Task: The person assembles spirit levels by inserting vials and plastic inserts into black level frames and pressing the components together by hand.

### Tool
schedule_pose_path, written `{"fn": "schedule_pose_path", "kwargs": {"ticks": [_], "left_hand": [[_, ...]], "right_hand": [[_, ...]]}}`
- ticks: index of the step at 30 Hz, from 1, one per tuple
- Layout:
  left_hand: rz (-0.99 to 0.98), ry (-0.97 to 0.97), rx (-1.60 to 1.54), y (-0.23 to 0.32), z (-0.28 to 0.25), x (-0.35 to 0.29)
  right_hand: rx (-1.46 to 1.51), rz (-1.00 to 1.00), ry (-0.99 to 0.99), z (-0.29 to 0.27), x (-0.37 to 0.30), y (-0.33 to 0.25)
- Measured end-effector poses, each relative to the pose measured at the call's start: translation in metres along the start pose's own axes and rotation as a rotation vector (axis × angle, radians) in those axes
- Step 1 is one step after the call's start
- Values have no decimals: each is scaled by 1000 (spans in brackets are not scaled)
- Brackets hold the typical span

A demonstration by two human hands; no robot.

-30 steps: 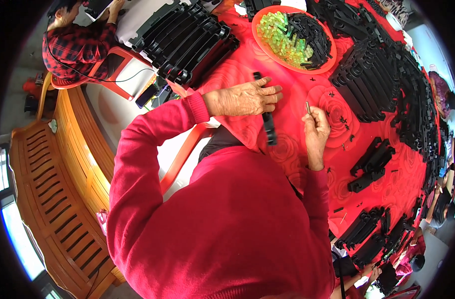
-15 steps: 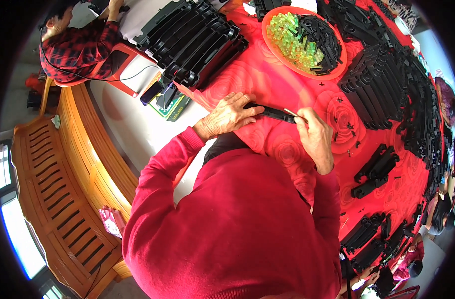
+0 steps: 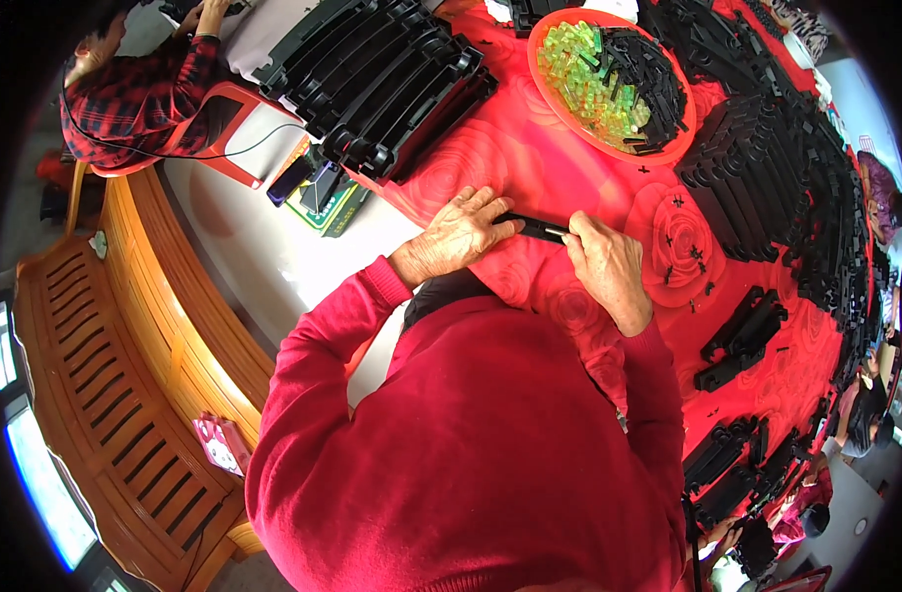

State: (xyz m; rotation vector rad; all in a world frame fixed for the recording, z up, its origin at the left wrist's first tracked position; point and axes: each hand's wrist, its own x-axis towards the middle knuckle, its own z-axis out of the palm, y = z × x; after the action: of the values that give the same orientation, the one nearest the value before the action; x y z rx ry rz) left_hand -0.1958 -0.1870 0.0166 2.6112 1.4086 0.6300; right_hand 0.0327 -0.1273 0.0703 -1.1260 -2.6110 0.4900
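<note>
A narrow black plastic strip (image 3: 536,227) lies on the red rose-patterned cloth in front of me. My left hand (image 3: 459,237) is closed on its left end, fingers pressed over the top. At the strip's right end my right hand (image 3: 609,268) is closed in a pinch, with a thin pale rod (image 3: 557,234) sticking out from its fingertips along the strip. Most of that rod is hidden by the fingers. Beyond my hands stands a red oval basin (image 3: 690,138) holding small yellow-green translucent pieces (image 3: 587,84) and black plastic pieces (image 3: 653,84).
Stacked black plastic trays (image 3: 382,89) stand at the far left of the table. Long black parts (image 3: 742,183) are piled on the right, with a smaller group (image 3: 742,340) nearer. Tiny black pieces (image 3: 696,255) lie scattered. A wooden bench (image 3: 125,385) and a seated person (image 3: 140,99) are on the left.
My right hand has moved slightly left along the strip, and the pale rod now lies lower, against the strip. My left hand keeps its hold. The view has shifted a little.
</note>
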Motion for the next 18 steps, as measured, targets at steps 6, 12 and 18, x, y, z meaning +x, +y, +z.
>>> {"fn": "schedule_pose_path", "kwargs": {"ticks": [6,12,18], "left_hand": [[-7,10,27,4,-2,-2],[-25,53,-7,3,-1,1],[-46,63,-63,5,-3,3]], "right_hand": [[-23,14,-83,2,1,2],[13,12,-106,1,4,3],[69,33,-110,2,4,5]]}}
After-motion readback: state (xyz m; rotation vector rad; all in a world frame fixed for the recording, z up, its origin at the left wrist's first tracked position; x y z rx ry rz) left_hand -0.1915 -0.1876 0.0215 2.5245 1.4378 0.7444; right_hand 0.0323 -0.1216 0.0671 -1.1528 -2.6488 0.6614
